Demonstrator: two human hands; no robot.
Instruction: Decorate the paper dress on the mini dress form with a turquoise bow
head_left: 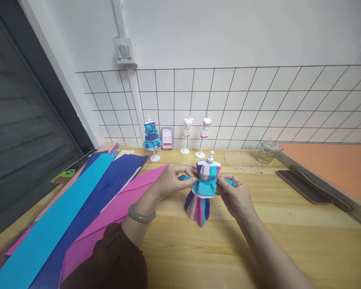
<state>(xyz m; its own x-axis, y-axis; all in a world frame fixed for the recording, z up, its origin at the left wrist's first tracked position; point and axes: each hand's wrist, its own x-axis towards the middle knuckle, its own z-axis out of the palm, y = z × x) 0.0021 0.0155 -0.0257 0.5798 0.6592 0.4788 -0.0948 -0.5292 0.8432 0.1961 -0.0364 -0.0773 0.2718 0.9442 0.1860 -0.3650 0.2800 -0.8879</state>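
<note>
Dress form: the small dressed dress form (206,189) stands upright, a little right of centre in the frame, between the two hands; its striped skirt flares toward the wooden table (174,257).
Waist band: a blue band (206,182) crosses the front of the waist — loose blue ends show beside the fingers on both sides.
Left hand: the left hand (170,179) comes from the lower left, thumb and forefinger pinching the band at the waist's left edge.
Right hand: the right hand (235,196) pinches the band between thumb and fingers at the waist's right edge.
In the way: fingertips cover both sides of the waist; whether a knot lies behind is hidden.
Left of frame: a light-blue strip (60,216), a dark-blue sheet (108,180) and pink sheets (114,210) overlap, the pink reaching under the left forearm.
Back row: a form in a blue dress (152,138), a phone (167,138) and two white forms (187,127) stand near the gridded wall.
Right of frame: a clear disc (240,161), a lidded glass jar (267,153) and a dark slab (303,187) — all well apart from the fingers.
</note>
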